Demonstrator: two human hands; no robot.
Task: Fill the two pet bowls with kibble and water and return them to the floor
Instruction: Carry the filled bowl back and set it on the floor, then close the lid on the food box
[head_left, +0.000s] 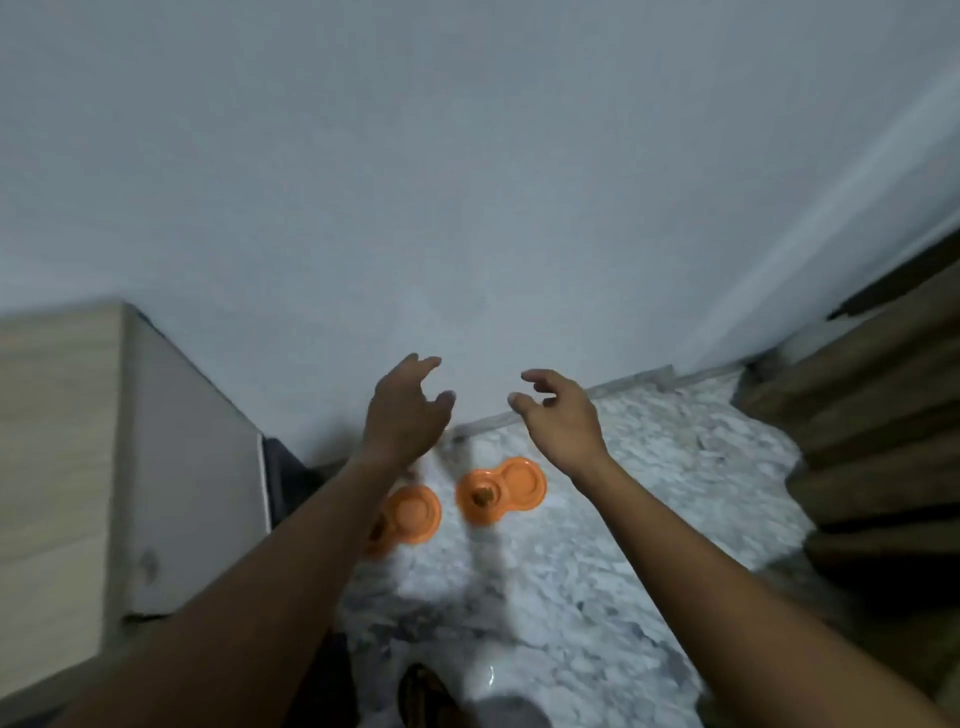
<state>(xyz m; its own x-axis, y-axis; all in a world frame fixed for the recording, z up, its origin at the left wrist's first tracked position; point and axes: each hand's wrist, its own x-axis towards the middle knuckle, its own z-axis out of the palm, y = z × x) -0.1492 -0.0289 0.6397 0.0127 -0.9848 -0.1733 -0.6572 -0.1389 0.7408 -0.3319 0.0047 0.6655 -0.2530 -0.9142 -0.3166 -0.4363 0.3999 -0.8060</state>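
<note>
Two orange double pet bowls lie on the marble floor near the wall. The right bowl (501, 489) shows brown kibble in its left cup; its right cup looks pale. The left bowl (410, 516) is partly hidden behind my left forearm, with some brown at its hidden end. My left hand (405, 410) hovers well above the left bowl, fingers spread and empty. My right hand (558, 415) hovers above and to the right of the right bowl, fingers apart, holding nothing.
A light wooden cabinet (130, 441) stands at the left against the white wall (467, 182). Dark wooden steps (872, 441) rise at the right. My foot (426, 696) shows at the bottom on the white-grey marble floor (597, 597).
</note>
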